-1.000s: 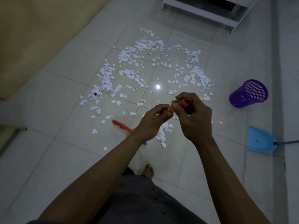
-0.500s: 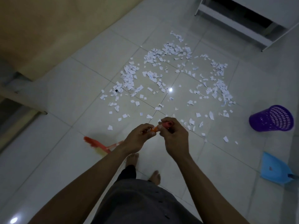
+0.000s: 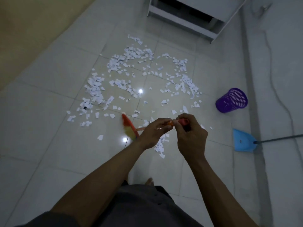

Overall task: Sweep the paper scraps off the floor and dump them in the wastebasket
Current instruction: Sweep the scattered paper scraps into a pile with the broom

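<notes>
White paper scraps lie scattered over the tiled floor ahead of me, with a small heap just under my hands. Both hands hold an orange broom by its handle top: my right hand grips the red end cap, my left hand pinches the handle just below it. The blurred broom head with orange and yellowish bristles hangs left of my left hand, near the floor. A purple mesh wastebasket stands at the right. A blue dustpan lies on the floor below it.
The dustpan's long grey handle runs off the right edge. A white furniture frame stands at the back. A yellowish wall borders the left. A cable trails along the right floor. My bare foot shows below my arms.
The broom head has swung from the far left toward the scraps. The view has shifted, so the wastebasket and dustpan now sit nearer the middle. Both hands keep their hold on the handle.
</notes>
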